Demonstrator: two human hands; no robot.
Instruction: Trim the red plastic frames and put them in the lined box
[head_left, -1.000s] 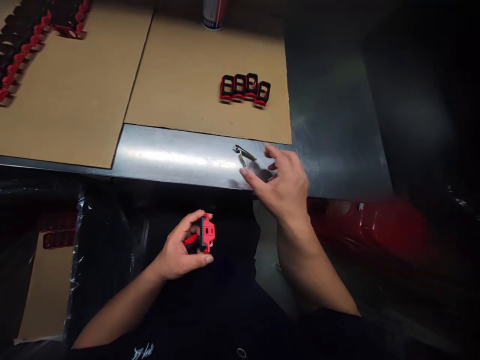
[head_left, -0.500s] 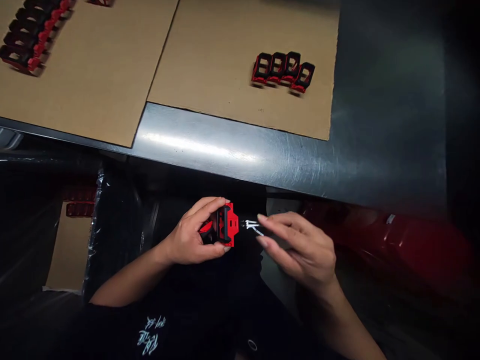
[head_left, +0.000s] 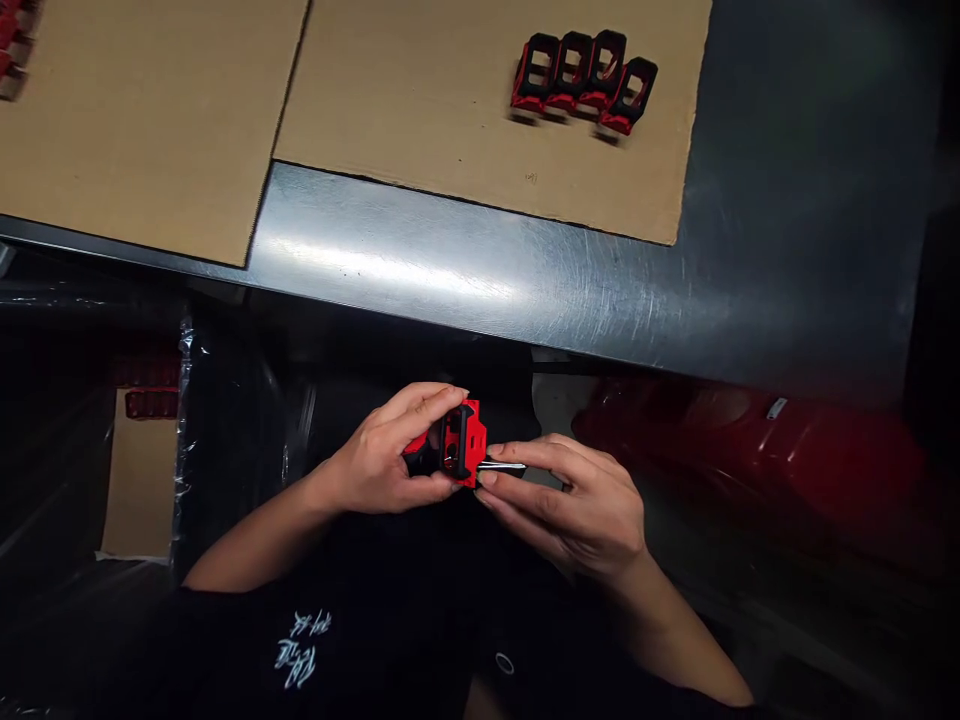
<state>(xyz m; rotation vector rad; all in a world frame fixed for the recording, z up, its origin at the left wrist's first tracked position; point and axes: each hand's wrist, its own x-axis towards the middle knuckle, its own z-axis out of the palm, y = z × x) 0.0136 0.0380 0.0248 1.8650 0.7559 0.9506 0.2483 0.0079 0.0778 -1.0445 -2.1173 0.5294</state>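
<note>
My left hand (head_left: 382, 450) grips a red and black plastic part (head_left: 466, 442) in front of my body, below the table edge. My right hand (head_left: 562, 505) pinches a small metal nail clipper (head_left: 501, 466) between thumb and fingers. The clipper's tip sits against the edge of the red part, and my fingers hide most of the tool. Both hands are close together, and the point of contact is partly hidden.
Several joined black and red parts (head_left: 583, 82) stand on a cardboard sheet (head_left: 480, 130) on a steel table (head_left: 480, 270). Another cardboard sheet (head_left: 127, 130) lies to its left. Plastic-wrapped cardboard (head_left: 142, 470) sits low left; a glossy red object (head_left: 750, 450) sits low right.
My right hand has taken the nail clipper from the steel table and brought it to the red part. The table has shifted upward in view.
</note>
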